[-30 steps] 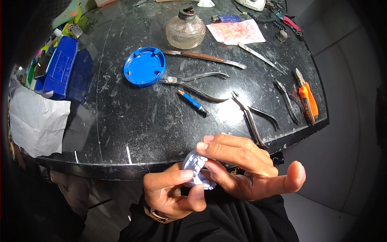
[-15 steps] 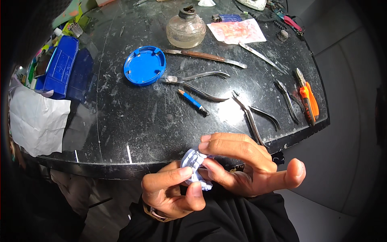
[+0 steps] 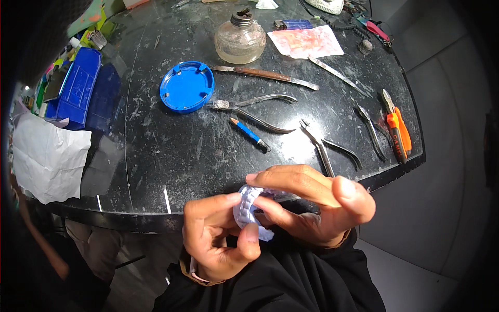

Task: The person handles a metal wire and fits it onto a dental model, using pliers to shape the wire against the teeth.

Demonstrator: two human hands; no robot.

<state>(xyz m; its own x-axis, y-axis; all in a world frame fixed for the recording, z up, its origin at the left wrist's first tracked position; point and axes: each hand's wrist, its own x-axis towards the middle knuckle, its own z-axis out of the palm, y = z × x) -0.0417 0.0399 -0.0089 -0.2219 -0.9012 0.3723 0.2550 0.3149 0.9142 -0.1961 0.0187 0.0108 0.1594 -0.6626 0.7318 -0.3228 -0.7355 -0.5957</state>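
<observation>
A pale lavender dental cast (image 3: 243,212), a curved arch with a row of teeth, is held up over my lap at the table's front edge. My left hand (image 3: 218,236) is closed on its left side, index fingertip near the upper end and thumb at the lower part. From the right, my right hand (image 3: 309,200) pinches the cast's upper part between fingers and thumb, one finger raised apart. The fingers hide part of the cast's far side. Beyond my right hand lie metal orthodontic pliers (image 3: 318,145), their handles partly covered by it.
The dark table (image 3: 171,151) carries a short blue pencil (image 3: 248,133), more pliers (image 3: 260,118), a blue round lid (image 3: 187,88), a wooden-handled knife (image 3: 262,74), a glass spirit burner (image 3: 240,41) and orange-handled cutters (image 3: 399,130). White paper (image 3: 49,156) lies left. Another person's arm (image 3: 44,236) shows lower left.
The cast has turned in my fingers, so its tooth row shows more clearly. My right hand has shifted slightly up and left. A person's arm has come into view at lower left.
</observation>
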